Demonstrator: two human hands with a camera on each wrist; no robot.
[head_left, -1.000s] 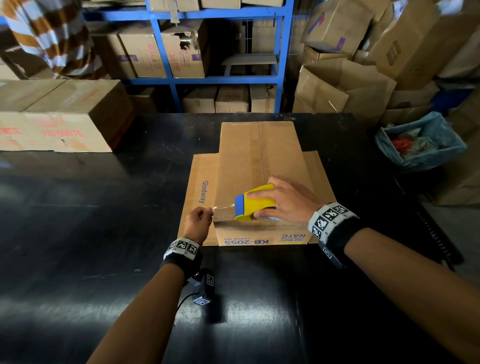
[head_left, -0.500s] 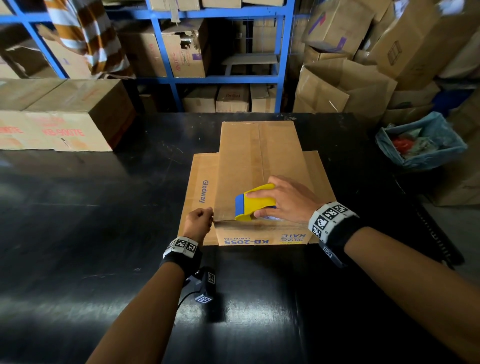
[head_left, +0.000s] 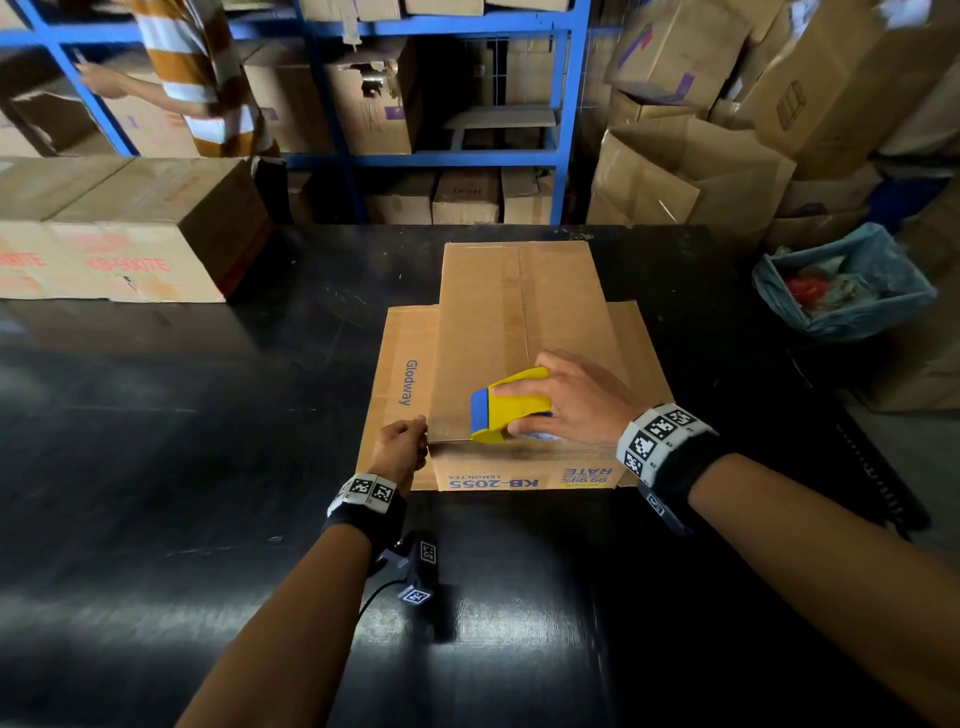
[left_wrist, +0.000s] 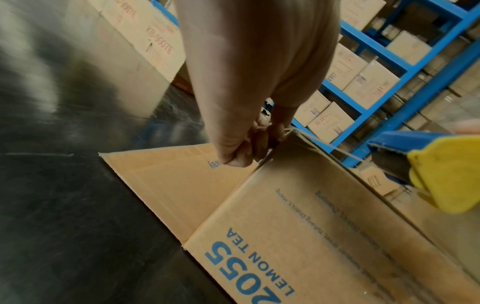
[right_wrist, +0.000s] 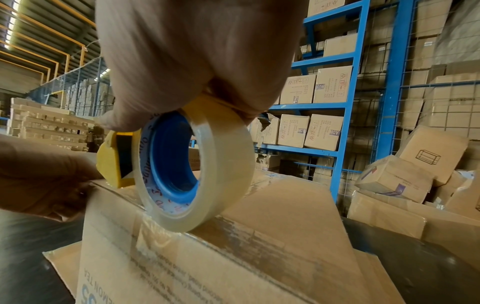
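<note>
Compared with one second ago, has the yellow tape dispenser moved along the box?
No. The tape dispenser in the right hand keeps its place above the KB-2055 print on the box, near its front edge.

Room left of carton (head_left: 519, 322); boxes (head_left: 130, 228) beyond

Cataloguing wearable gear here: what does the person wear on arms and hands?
No gloves, no sleeves. Each wrist carries a black strap with a white band of black square markers: left wristband, right wristband. A dark camera unit with marker tags and a cable sits under the left one.
</note>
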